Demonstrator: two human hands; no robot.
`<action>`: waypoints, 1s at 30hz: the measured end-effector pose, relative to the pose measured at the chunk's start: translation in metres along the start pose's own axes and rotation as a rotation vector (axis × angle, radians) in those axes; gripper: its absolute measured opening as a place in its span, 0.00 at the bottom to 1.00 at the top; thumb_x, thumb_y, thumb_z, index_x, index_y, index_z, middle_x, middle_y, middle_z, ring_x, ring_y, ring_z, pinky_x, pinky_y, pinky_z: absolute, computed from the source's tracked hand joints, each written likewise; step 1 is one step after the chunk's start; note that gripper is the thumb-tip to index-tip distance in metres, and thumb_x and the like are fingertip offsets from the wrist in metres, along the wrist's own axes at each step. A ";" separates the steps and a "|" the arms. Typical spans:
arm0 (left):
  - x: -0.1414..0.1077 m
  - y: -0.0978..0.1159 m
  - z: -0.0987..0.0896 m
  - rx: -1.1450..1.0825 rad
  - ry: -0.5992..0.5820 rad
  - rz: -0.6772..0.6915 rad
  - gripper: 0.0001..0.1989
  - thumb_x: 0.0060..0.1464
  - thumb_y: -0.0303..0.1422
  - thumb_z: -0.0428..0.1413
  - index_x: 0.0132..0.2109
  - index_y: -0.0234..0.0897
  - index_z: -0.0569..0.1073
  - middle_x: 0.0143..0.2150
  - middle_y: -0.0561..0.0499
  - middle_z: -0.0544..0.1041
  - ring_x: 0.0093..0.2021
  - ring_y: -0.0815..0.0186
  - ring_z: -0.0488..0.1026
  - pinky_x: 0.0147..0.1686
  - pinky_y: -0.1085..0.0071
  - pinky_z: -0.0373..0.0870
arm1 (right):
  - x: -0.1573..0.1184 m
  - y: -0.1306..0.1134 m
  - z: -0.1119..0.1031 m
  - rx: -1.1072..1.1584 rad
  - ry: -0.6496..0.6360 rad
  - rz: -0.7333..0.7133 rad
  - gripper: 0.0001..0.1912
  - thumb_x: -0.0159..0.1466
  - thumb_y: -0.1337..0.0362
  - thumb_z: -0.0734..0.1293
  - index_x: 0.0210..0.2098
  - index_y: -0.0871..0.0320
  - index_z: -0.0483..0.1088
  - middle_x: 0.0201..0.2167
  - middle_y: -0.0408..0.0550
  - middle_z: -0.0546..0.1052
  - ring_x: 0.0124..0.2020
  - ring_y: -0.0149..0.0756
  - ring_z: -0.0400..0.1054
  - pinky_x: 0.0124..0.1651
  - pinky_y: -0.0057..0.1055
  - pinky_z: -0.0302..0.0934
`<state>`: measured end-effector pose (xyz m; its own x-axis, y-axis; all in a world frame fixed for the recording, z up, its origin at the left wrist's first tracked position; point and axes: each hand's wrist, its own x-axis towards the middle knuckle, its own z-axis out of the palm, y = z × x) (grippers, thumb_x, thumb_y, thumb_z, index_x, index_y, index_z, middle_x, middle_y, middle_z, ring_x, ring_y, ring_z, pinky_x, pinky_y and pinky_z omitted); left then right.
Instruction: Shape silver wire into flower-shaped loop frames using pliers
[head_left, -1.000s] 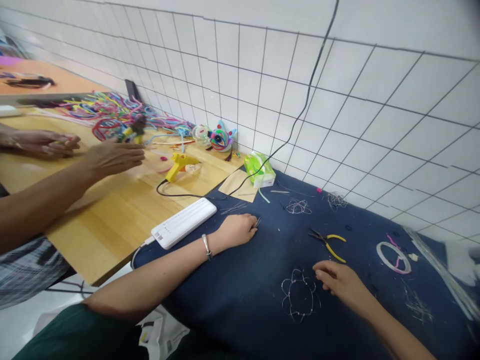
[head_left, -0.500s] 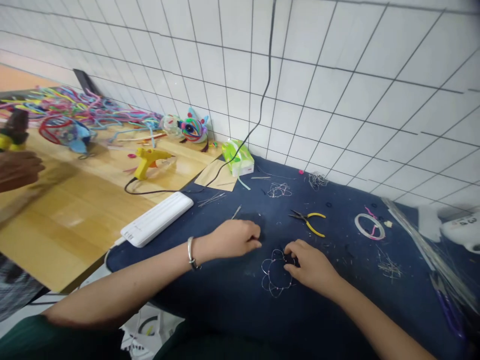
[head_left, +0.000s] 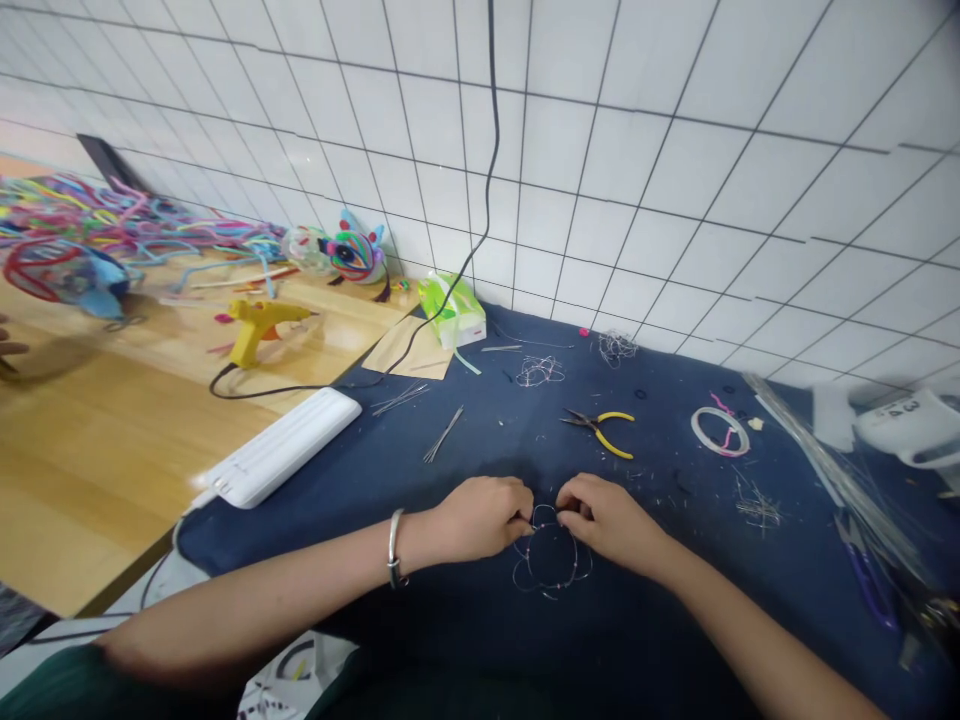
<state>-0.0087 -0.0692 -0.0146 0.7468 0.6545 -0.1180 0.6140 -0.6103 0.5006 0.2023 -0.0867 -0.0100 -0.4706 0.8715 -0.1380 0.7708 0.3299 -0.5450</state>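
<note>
Both our hands are down on the dark blue cloth of the worktop (head_left: 420, 620), near its front edge, working one piece: a wire flower (head_left: 551, 560), a loop-petal outline of thin silver wire with small beads, lying flat on the cloth.

Left hand (head_left: 484, 515): grip narrow, fingertips pinched on the flower's top-left petal. Silver bangle (head_left: 394, 548) on that wrist.
Right hand (head_left: 611, 520): grip narrow too, fingertips pinched on the top of the flower, just beside the left fingertips. Whether either hand also holds a loose wire end, we can't tell, too fine.

Around it, further back on the cloth:
- yellow-handled pliers (head_left: 604, 428), behind the right hand, untouched
- loose straight wire pieces (head_left: 444, 434), behind the left hand
- small wire tangles (head_left: 540, 370) toward the back edge by the tiled wall
- roll of clear tape (head_left: 720, 430) toward the right
- purple-handled tool (head_left: 866, 570) and a clear plastic sleeve at the right edge, blurred

Left part of the worktop is bare wood:
- white power strip (head_left: 277, 458) straddling the cloth edge
- yellow glue gun (head_left: 259, 325), cable running toward the cloth
- green tissue pack (head_left: 450, 310) at the back edge
- pile of coloured pipe cleaners (head_left: 127, 225) in the back-left corner

Another person's fingertips (head_left: 9, 350) just show at the far left edge.
</note>
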 end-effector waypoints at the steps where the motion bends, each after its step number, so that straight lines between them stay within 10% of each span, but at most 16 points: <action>1: -0.001 0.000 -0.001 -0.011 -0.002 0.009 0.04 0.53 0.33 0.51 0.33 0.39 0.69 0.34 0.51 0.72 0.35 0.64 0.70 0.34 0.71 0.63 | 0.001 0.002 -0.002 0.023 0.004 -0.012 0.03 0.58 0.67 0.61 0.32 0.56 0.67 0.29 0.42 0.68 0.30 0.28 0.62 0.33 0.25 0.55; 15: -0.020 0.008 -0.054 -0.229 -0.048 0.061 0.06 0.57 0.30 0.46 0.33 0.36 0.65 0.30 0.54 0.68 0.30 0.69 0.64 0.31 0.74 0.58 | 0.027 -0.003 0.017 -0.304 -0.020 -0.289 0.04 0.61 0.67 0.60 0.34 0.56 0.67 0.32 0.45 0.67 0.34 0.32 0.60 0.36 0.27 0.54; 21: -0.005 0.006 -0.066 -0.413 -0.007 0.094 0.07 0.60 0.32 0.43 0.38 0.37 0.64 0.32 0.53 0.70 0.34 0.69 0.68 0.35 0.73 0.61 | 0.006 0.010 0.008 -0.348 0.069 -0.192 0.07 0.61 0.71 0.57 0.38 0.58 0.63 0.36 0.47 0.67 0.38 0.33 0.60 0.39 0.27 0.54; 30: 0.029 -0.006 -0.056 -0.703 0.098 0.032 0.08 0.60 0.34 0.43 0.36 0.36 0.61 0.32 0.52 0.73 0.32 0.69 0.70 0.30 0.73 0.63 | -0.054 0.091 -0.049 -0.365 0.316 0.166 0.09 0.64 0.67 0.55 0.36 0.57 0.66 0.33 0.48 0.69 0.37 0.34 0.63 0.40 0.30 0.56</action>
<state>-0.0053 -0.0218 0.0266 0.7146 0.6988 -0.0329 0.2571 -0.2187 0.9413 0.3187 -0.0855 -0.0112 -0.2197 0.9714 0.0898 0.9504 0.2339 -0.2050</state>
